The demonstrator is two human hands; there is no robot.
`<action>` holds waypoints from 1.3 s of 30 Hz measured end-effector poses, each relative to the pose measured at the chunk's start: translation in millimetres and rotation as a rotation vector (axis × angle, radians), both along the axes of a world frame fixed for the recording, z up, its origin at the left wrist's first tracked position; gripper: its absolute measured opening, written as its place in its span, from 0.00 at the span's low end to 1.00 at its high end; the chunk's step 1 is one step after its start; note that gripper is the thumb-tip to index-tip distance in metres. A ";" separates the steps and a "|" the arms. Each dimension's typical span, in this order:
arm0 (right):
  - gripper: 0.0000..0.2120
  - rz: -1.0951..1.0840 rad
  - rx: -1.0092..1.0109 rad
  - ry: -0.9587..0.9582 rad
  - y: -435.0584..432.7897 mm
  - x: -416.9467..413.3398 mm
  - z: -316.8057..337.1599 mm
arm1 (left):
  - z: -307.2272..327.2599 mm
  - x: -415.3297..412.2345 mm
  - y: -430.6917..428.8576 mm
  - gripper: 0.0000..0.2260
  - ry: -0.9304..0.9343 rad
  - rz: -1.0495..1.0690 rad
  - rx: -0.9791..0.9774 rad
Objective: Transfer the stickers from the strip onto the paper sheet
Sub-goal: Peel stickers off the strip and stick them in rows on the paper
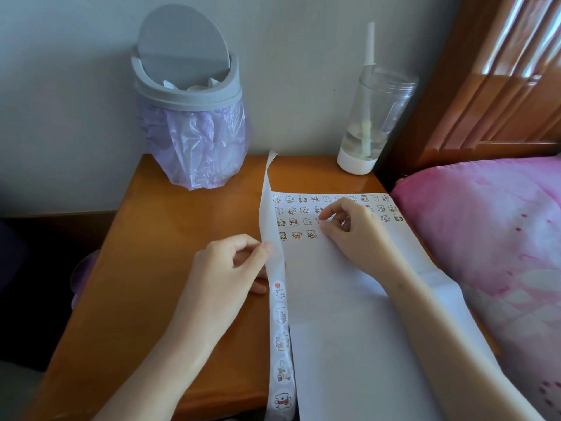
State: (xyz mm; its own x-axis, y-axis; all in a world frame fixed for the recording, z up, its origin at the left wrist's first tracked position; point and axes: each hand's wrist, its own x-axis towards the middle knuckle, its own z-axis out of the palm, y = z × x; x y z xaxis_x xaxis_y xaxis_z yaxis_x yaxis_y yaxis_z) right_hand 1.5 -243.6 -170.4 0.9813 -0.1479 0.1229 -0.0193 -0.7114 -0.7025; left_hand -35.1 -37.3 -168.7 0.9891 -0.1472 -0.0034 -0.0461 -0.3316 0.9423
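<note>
At frame centre the left hand (pixel 230 268) pinches the strip (pixel 280 314). The right hand (pixel 352 232) pinches a sticker (pixel 319 220) over the sheet (pixel 349 329), centre right. Best to line it up beside the fourth row (pixel 297 235), then press it flat.

Left hand (pixel 230 265) thumb and fingers pinched, right hand (pixel 355 235) fingers curled low, possibly pinching

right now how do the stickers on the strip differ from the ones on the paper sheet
The strip stickers run in one column in the foreground; the sheet stickers sit in rows at the far end of the paper sheet. Five strip stickers show, against far more sheet stickers. Both carry small cartoon animals.
</note>
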 end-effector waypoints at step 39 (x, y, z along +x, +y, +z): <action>0.04 0.264 0.479 -0.008 51.0 -52.0 37.7 | 15.7 -0.7 -1.4 0.14 -0.014 0.099 -0.355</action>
